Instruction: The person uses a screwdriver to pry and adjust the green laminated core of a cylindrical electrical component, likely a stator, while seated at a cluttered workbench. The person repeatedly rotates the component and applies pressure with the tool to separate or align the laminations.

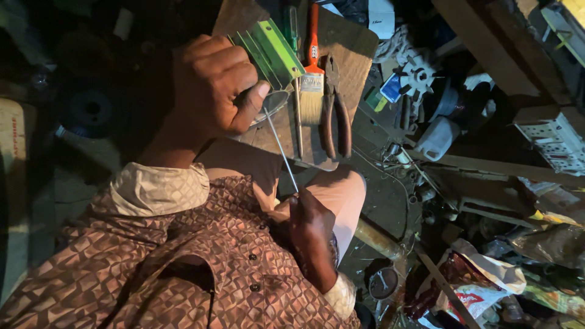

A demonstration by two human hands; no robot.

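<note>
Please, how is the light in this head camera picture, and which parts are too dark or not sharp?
Head view: one warm light falls on the left hand, the wooden board, the paintbrush and the pliers; the left edge is nearly black; the right hand lies in shadow; the clutter at right is dim and soft.

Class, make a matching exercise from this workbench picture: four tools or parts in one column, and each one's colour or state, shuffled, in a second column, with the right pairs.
Things:
1. paintbrush
2. pliers
3. thin metal rod
4. green ribbed part

States:
A. gripped in the left hand
B. orange handle
C. lying on the board with dark reddish handles
D. held by the right hand

Pairs: 1-B, 2-C, 3-D, 4-A
</note>
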